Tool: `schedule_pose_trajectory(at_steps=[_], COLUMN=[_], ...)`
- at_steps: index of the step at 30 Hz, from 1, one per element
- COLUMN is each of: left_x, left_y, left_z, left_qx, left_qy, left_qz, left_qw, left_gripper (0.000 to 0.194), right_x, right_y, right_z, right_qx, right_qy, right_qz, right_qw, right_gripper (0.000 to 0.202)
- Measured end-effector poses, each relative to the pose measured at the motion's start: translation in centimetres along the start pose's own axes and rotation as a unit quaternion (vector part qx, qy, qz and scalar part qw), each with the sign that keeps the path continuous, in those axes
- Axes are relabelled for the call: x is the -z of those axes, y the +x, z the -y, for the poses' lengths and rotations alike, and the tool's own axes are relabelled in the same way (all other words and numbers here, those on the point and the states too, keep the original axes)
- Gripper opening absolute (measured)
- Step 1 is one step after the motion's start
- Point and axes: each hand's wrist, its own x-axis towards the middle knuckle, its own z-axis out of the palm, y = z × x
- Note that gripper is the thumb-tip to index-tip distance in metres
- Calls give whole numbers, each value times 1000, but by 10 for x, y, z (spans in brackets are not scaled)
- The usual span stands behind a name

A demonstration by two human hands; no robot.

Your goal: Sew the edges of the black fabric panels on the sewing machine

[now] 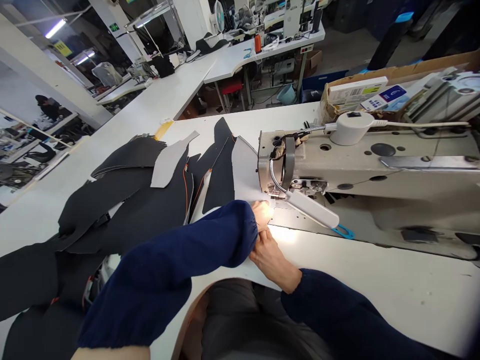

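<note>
My left hand (pixel 262 214) is at the needle area of a sewing machine (pixel 300 155), its fingers bent together at the edge of a light grey fabric piece (pixel 245 167). Glare from the lamp washes out its fingertips. Just below it, my right hand (pixel 273 259) has its fingers curled in against the left wrist; what they hold, if anything, is hidden. The grey piece runs from the machine head to a dark fabric panel (pixel 221 182) on its left. A white clip-on lamp (pixel 313 209) with a blue loop lights the needle area.
Several dark fabric panels (pixel 131 210), some with orange edging, spread over the white table (pixel 375 280) to the left. A loose grey piece (pixel 170 162) lies on them. Behind the machine stands a cardboard box (pixel 324 107) of small packages. Further tables and machines are beyond.
</note>
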Motion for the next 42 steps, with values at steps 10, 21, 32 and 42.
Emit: schedule_pose_trajectory(at_steps=[10,21,32,42], left_x=[-7,-16,-24,-37], left_y=[8,16,12,-9], left_z=[3,7,9,3], left_qx=[51,75,63,113], left_qy=[-50,-109,-133,-123], left_qz=[-62,-105,-108,-146], left_qw=[996,986,983,975], left_gripper=[25,27,25,43], right_x=[-10,-19,-30,-36], right_y=[-3,-9,-11,-11], right_z=[-20,-21,-49,-66], right_qx=[-52,-56,-83,-100], right_qy=[21,4,37,36], right_qz=[-61,-55,-97,-95], right_qw=[997,997,991,990], right_gripper=[20,37,36,34])
